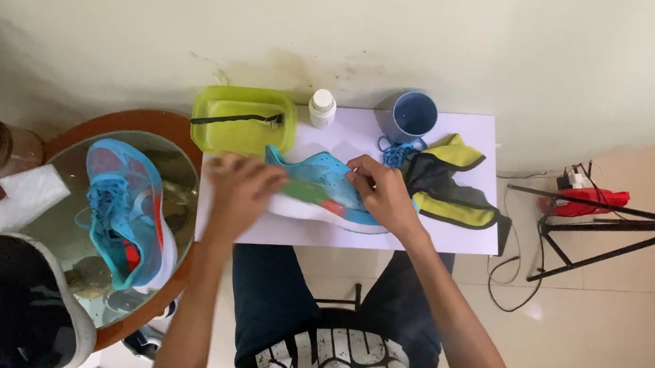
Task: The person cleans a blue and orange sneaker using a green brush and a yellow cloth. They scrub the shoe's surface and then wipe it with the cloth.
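left hand (239, 188) blurred, fingers unclear | right hand (382, 194) fingers gripping blue shoe (320, 176) | white bottle (321, 109) behind

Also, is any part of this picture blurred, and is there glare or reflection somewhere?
Head view: the left hand is smeared by motion blur, while the right hand on the blue shoe is sharper; the round glass table reflects the second blue shoe; light is soft, shadows weak; wide-angle bending at the edges.

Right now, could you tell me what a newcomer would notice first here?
A bright blue shoe lies on its side on the white table, between the left hand and right hand. Its mate sits on the round glass table at left, and a lime-green tray stands behind.
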